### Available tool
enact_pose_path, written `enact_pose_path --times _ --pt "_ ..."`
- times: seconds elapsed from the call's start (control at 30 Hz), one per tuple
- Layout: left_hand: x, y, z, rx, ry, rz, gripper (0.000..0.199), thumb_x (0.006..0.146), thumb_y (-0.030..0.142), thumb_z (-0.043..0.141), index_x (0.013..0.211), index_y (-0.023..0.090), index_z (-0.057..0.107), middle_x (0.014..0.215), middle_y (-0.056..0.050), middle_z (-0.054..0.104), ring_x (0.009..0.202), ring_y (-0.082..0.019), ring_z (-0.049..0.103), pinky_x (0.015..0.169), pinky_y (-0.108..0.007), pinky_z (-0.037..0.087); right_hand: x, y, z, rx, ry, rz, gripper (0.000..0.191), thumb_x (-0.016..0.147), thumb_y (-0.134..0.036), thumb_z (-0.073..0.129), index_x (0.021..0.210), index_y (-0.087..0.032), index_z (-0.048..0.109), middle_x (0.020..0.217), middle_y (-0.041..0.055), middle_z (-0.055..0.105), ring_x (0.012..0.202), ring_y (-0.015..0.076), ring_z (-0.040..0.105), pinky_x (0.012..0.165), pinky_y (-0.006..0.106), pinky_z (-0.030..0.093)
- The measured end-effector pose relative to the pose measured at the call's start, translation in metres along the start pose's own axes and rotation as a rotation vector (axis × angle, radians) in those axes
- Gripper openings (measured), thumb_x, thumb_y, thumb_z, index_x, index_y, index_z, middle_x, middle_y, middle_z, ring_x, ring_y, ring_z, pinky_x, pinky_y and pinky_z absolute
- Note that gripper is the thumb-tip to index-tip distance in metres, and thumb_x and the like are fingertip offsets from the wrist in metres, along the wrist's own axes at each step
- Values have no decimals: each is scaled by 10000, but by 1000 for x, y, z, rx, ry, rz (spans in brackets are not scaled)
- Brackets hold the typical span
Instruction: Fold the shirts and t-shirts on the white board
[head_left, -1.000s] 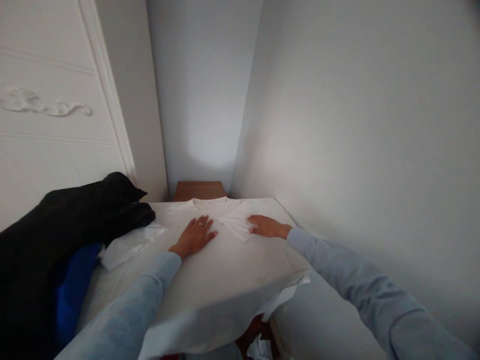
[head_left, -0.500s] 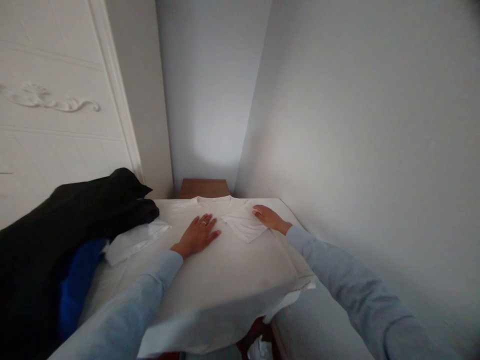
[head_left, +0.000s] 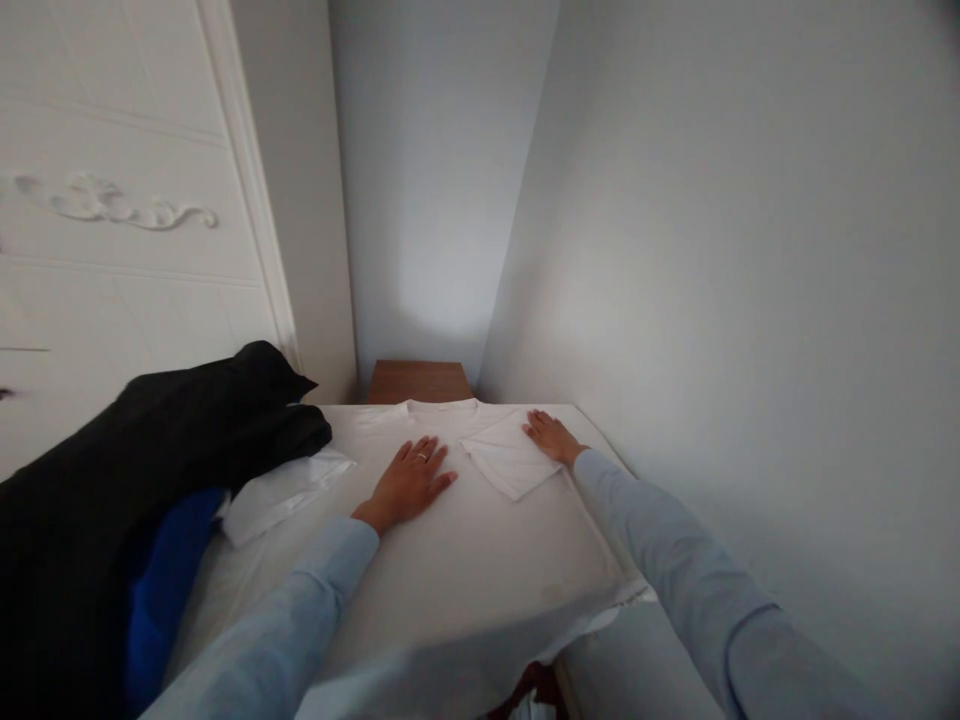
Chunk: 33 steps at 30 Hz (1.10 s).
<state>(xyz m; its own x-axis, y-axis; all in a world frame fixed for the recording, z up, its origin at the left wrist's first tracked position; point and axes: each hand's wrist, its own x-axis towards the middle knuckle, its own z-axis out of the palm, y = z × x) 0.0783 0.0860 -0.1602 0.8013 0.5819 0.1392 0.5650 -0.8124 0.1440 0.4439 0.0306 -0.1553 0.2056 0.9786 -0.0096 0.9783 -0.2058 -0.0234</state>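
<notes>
A white T-shirt (head_left: 465, 560) lies spread over a white-covered surface, its neckline at the far edge and its lower part hanging over the near edge. Its right sleeve is folded inward over the chest. My left hand (head_left: 409, 482) rests flat on the shirt's upper middle, fingers spread, a ring on one finger. My right hand (head_left: 551, 437) lies on the outer edge of the folded sleeve with its fingers stretched out. The shirt's left sleeve reaches toward the dark clothes.
Black clothing (head_left: 172, 430) and a blue garment (head_left: 169, 600) are heaped at the left, beside a white cabinet (head_left: 135, 110). A brown wooden piece (head_left: 420, 380) stands beyond the far edge. A grey wall (head_left: 712, 250) runs along the right.
My right hand has gone from curled fingers at the sleeve to lying flat on it, and the sleeve looks smoother. My left hand stays on the shirt. The view has shifted slightly.
</notes>
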Motion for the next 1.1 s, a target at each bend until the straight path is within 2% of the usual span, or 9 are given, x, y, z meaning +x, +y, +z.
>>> enact_pose_path --times 0.13,0.37,0.53,0.63,0.7,0.77,0.87,0.93,1.1 --pt "0 1 0 16 -11 2 708 1049 582 228 1547 119 427 1636 -182 355 1537 -309 286 1250 -491 206 10 4 -9 -7 48 -12 610 1056 -420 271 1565 -96 363 1621 229 358 1528 332 305 1214 556 295" --pt "-1 0 4 -10 41 12 702 1044 595 250 1524 127 461 1621 -190 381 1529 -318 303 1242 -507 215 22 -30 5 29 73 -264 560 1043 -417 335 1535 -175 450 1621 118 404 1521 248 336 1246 472 293" --pt "-1 0 6 3 41 8 685 1043 594 270 1523 145 465 1626 -177 376 1528 -312 308 1247 -501 214 24 -5 4 18 68 -86 513 1056 -329 300 1508 -170 485 1562 161 483 1479 271 413 1195 496 368" --pt "-1 0 6 17 39 7 684 1045 592 270 1531 147 456 1627 -173 374 1530 -311 303 1247 -504 215 25 11 -6 6 73 8 523 1045 -287 318 1492 -73 483 1523 246 498 1451 322 447 1176 522 381" --pt "-1 1 6 28 34 11 689 1047 588 271 1535 135 450 1627 -182 367 1531 -318 299 1246 -507 219 24 9 -11 5 87 12 552 1040 -267 297 1494 4 455 1536 291 457 1461 345 427 1196 529 349" --pt "-1 1 5 32 36 16 686 1047 585 272 1536 138 450 1628 -181 365 1531 -321 298 1243 -509 224 22 -1 -11 13 95 -34 574 1044 -278 272 1522 6 417 1576 264 413 1493 315 381 1237 493 298" --pt "-1 1 5 29 47 19 681 1045 591 272 1535 153 452 1627 -173 371 1533 -316 296 1240 -509 226 17 -19 -3 33 64 -148 560 1047 -352 322 1553 -133 422 1627 123 390 1527 230 321 1269 416 253" --pt "-1 1 5 26 46 18 687 1045 589 272 1536 142 448 1627 -182 366 1532 -320 295 1241 -511 224 15 -22 2 43 39 -174 540 1042 -373 354 1536 -182 455 1629 85 394 1529 216 315 1264 413 265" --pt "-1 -1 9 0 59 20 686 1042 600 259 1537 163 448 1628 -172 371 1530 -319 302 1238 -519 222 19 -1 -5 50 68 -20 537 1045 -309 302 1522 -112 453 1546 204 487 1472 311 418 1191 531 367"
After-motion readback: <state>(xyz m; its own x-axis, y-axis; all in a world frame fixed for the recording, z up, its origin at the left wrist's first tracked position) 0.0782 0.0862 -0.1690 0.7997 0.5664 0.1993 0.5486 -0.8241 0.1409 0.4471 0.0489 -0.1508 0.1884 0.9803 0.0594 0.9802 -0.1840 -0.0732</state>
